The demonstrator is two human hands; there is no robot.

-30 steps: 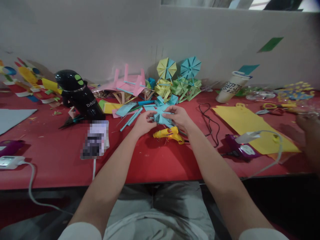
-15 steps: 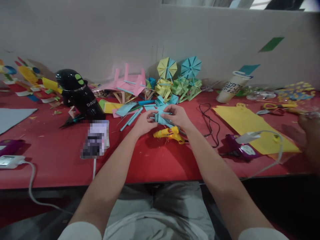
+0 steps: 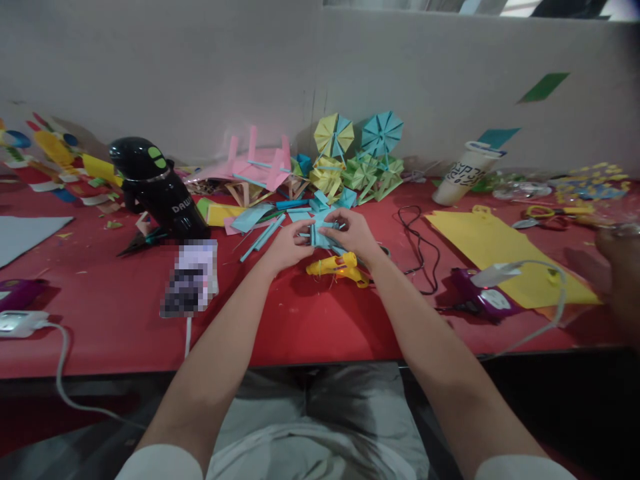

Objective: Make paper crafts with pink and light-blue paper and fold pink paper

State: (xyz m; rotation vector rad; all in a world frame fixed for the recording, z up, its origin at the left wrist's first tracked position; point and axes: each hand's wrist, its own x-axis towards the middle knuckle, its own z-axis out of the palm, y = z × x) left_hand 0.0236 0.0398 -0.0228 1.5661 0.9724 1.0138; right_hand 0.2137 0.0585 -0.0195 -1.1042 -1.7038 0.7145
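Between my hands is a folded blue paper piece (image 3: 323, 235), held just above the red table. My left hand (image 3: 293, 243) pinches its left side with thumb and fingers. From the right, my right hand (image 3: 353, 233) grips the same piece, thumb toward the middle. My fingers partly hide its shape. Right below lies a yellow glue gun (image 3: 337, 267) with a small orange light. Rolled blue paper sticks (image 3: 265, 238) rest left of my left hand, and more blue folded paper (image 3: 345, 199) lies just behind.
A black bottle (image 3: 155, 190) and a phone (image 3: 190, 277) are on the left. Paper wheel models (image 3: 383, 133) lean at the back wall. To the right are a cup (image 3: 465, 173), yellow sheets (image 3: 490, 250), a purple power socket (image 3: 483, 297), scissors (image 3: 555, 213) and another person's arm (image 3: 620, 280).
The blue paper piece has turned slightly between my fingers, and my right hand has shifted a little to the left. Everything else looks the same.
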